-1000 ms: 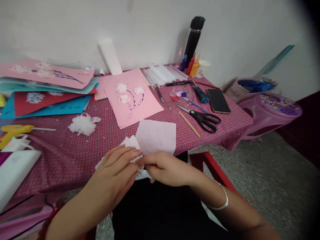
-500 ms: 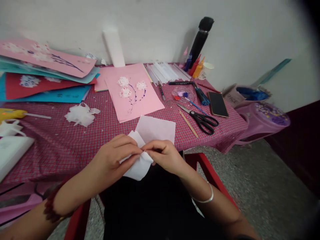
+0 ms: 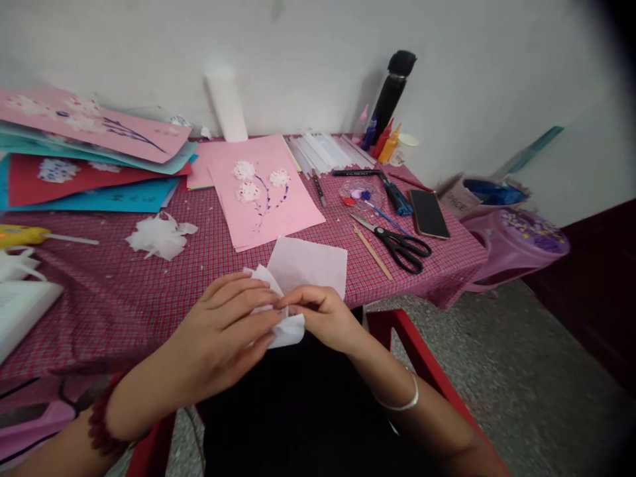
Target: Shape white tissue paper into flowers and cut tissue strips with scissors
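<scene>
A left hand is covering folded white paper beneath nearly straight, close-set fingers while the right hand is pinching it beside those fingertips with thumb and forefinger, where light, even pressure is probably best suiting thin-looking folds.

The paper you hold is white, and the sheet just beyond it is a pale lilac-white. Your counter is covered in a red-pink check with fine pale and dark lines. On the pink card you can see white blossoms speckled red, with violet-blue stems. Your scissors have black handles and silvery blades; the glue gun is yellow. You wear dark red beads and a silvery-white bangle. The flask is black.
</scene>
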{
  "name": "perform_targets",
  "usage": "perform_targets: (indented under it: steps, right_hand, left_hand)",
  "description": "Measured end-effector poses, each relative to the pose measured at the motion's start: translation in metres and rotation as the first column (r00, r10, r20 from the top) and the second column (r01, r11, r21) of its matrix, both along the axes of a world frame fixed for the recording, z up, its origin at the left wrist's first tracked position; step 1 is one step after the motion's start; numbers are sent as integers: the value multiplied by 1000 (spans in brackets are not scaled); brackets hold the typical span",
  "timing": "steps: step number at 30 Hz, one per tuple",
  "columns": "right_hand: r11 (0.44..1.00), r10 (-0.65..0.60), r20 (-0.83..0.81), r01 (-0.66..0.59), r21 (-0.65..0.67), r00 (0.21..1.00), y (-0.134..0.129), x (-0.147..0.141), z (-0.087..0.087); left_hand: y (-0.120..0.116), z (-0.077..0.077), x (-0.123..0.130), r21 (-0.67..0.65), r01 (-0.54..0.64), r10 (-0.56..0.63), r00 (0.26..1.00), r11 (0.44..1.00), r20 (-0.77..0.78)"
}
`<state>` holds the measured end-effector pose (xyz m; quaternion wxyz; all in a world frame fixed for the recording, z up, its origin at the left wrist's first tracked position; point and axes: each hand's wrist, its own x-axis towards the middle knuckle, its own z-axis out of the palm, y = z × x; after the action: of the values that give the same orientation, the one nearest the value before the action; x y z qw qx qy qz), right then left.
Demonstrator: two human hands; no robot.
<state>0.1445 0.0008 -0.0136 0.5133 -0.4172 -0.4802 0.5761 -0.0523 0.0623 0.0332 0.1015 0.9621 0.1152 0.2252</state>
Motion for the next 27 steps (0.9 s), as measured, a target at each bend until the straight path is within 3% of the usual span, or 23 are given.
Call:
perform_targets:
  steps: [5,11,18,21,27]
  right_hand:
    - [999,23,69,-25,31,997,-2,-1,7]
    - [999,23,154,-27,28,988,-3,1,5]
    - [976,-47,239,-6,218,970,-14,8,3]
    - [955,-101,319,1,297,942,-17,9,9]
    - [932,-140,289,28,361,947,-15,10,16]
  left_hand:
    - [-8,5,15,-148,-94,97,995,985,10]
    - [-9,9,20,-301,-68,66,998,951,-16]
    - [-3,-1,13,-282,-108,113,994,953,4]
    - [-4,1,15,-279,-134,142,990,951,9]
    - [-6,10,23,-362,-138,169,984,922,54]
